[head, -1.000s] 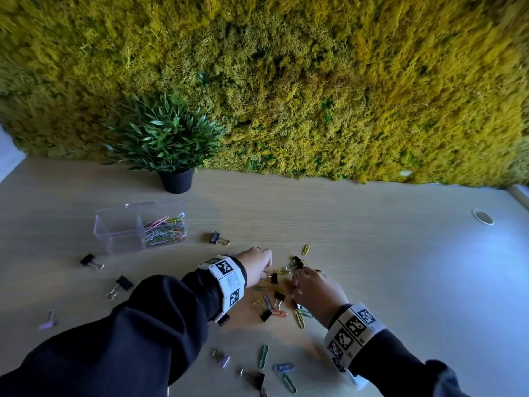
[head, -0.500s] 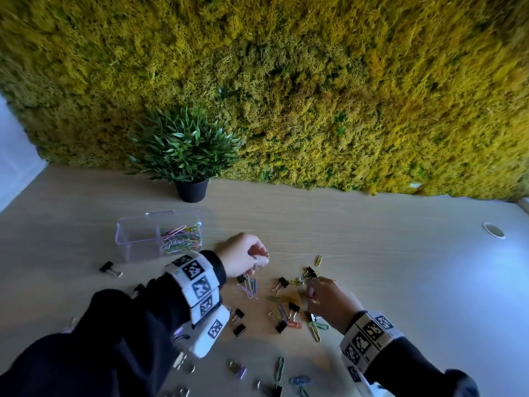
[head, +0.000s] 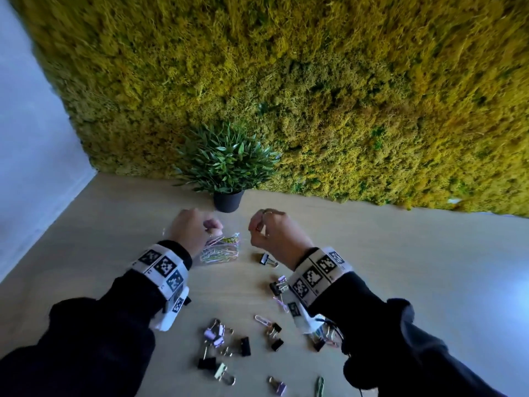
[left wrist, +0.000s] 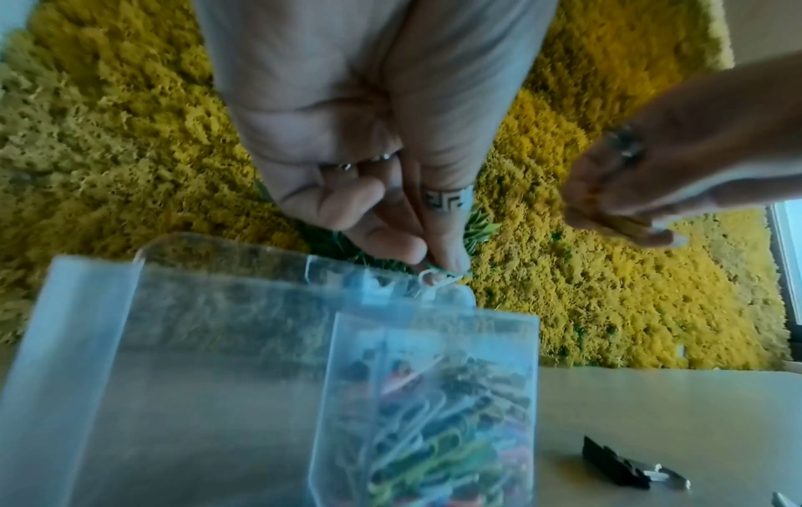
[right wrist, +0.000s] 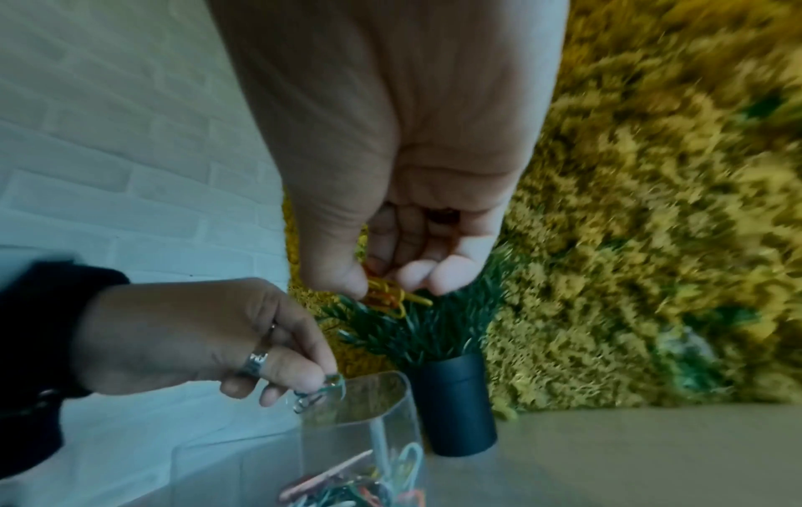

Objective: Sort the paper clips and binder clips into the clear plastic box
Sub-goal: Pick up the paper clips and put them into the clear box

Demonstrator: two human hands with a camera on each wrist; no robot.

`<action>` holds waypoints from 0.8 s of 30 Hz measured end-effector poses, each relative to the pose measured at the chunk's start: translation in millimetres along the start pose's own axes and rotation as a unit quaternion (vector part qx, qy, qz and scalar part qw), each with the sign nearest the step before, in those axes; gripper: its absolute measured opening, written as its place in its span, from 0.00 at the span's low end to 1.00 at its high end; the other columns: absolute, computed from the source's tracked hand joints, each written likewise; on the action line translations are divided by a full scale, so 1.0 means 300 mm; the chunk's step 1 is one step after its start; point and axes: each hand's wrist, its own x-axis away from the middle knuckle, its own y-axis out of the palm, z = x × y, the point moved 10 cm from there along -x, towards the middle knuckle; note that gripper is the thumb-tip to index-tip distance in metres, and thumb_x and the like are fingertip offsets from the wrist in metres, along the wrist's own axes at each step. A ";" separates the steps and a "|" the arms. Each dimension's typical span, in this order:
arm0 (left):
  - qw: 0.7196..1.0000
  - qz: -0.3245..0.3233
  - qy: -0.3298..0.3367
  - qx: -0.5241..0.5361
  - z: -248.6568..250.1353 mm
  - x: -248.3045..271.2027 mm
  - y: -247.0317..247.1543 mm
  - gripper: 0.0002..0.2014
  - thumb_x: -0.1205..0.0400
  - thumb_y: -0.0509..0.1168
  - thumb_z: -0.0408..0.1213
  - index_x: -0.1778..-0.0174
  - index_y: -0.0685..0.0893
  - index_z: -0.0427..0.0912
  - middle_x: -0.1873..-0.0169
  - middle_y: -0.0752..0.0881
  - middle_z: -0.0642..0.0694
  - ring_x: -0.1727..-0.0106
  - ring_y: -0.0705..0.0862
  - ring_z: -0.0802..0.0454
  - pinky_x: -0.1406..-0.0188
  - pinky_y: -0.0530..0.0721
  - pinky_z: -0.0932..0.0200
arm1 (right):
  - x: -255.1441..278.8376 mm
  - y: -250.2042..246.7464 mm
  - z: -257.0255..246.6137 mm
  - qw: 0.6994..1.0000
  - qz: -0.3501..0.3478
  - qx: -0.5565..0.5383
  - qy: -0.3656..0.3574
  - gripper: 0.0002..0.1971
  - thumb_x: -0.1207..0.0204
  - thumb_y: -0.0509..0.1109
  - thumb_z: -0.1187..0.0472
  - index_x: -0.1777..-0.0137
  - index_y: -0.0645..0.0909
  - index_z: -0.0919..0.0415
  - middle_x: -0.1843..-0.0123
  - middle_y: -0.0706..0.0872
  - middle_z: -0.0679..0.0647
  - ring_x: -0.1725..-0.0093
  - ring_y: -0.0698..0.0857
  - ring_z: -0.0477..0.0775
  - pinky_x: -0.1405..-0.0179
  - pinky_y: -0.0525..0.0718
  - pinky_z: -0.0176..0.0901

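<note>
Both hands, left hand (head: pixel 192 230) and right hand (head: pixel 274 233), hover curled above the clear plastic box (head: pixel 220 250) of paper clips.

Both hands are raised side by side — left hand (head: pixel 192 231) and right hand (head: pixel 275 234) each with fingers (right wrist: pixel 438 271) pinched together, pointing down.

A wall of yellow-green moss (head: pixel 329 90) fills the whole back of the room, and it is the mark to place everything else by. Below the moss runs a pale wood-grain tabletop (head: pixel 400 267), its far edge butting against the moss, with soft bluish light washing across its right part; a small green potted plant (head: pixel 226 167) in a black pot stands on it right at the foot of the moss. To the left of the moss a white-painted brick wall (right wrist: pixel 108 137) meets it at a corner.
</note>
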 end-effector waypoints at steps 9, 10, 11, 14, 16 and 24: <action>0.999 -0.003 0.034 -0.040 -0.082 0.034 0.021 0.08 0.24 0.66 0.30 0.55 0.89 0.44 0.53 0.91 0.47 0.47 0.87 0.48 0.41 0.79 0.47 | -0.081 0.026 0.004 0.999 -0.020 0.042 -0.027 0.13 0.21 0.65 0.53 0.42 0.84 0.56 0.42 0.86 0.51 0.53 0.81 0.45 0.50 0.81 0.39; 0.998 0.013 0.056 -0.039 -0.066 0.040 0.011 0.08 0.25 0.67 0.30 0.56 0.89 0.44 0.54 0.91 0.46 0.48 0.86 0.47 0.43 0.80 0.47 | -0.063 0.002 0.032 0.999 -0.014 0.024 -0.017 0.13 0.21 0.64 0.54 0.42 0.84 0.56 0.43 0.87 0.51 0.55 0.80 0.43 0.53 0.79 0.36; 0.996 0.031 0.079 -0.034 -0.036 0.052 -0.002 0.07 0.26 0.67 0.29 0.57 0.89 0.42 0.56 0.90 0.45 0.50 0.86 0.45 0.47 0.82 0.48 | -0.041 -0.014 0.067 1.000 -0.015 0.009 -0.005 0.12 0.20 0.64 0.55 0.42 0.84 0.57 0.43 0.88 0.52 0.56 0.80 0.42 0.54 0.77 0.33; 0.989 0.054 0.128 -0.040 0.082 0.101 -0.007 0.06 0.28 0.68 0.27 0.60 0.86 0.42 0.61 0.88 0.47 0.58 0.85 0.46 0.60 0.81 0.55 | 0.043 -0.001 0.194 0.995 -0.086 0.027 0.045 0.12 0.19 0.62 0.59 0.40 0.82 0.59 0.41 0.87 0.53 0.52 0.78 0.40 0.50 0.73 0.29; 0.988 -0.002 0.149 -0.046 0.158 0.135 0.058 0.09 0.28 0.68 0.27 0.58 0.85 0.45 0.61 0.87 0.51 0.60 0.83 0.52 0.59 0.80 0.57 | 0.109 0.031 0.274 0.984 -0.151 0.052 0.076 0.12 0.19 0.62 0.60 0.39 0.82 0.60 0.39 0.86 0.55 0.52 0.77 0.40 0.48 0.72 0.30; 0.940 -0.249 0.145 -0.180 0.241 0.195 0.502 0.12 0.21 0.63 0.37 0.42 0.80 0.45 0.37 0.78 0.44 0.35 0.78 0.44 0.38 0.77 0.54 | 0.292 0.170 0.391 0.961 -0.226 0.027 0.159 0.22 0.28 0.73 0.52 0.39 0.78 0.63 0.39 0.82 0.59 0.51 0.75 0.47 0.46 0.75 0.40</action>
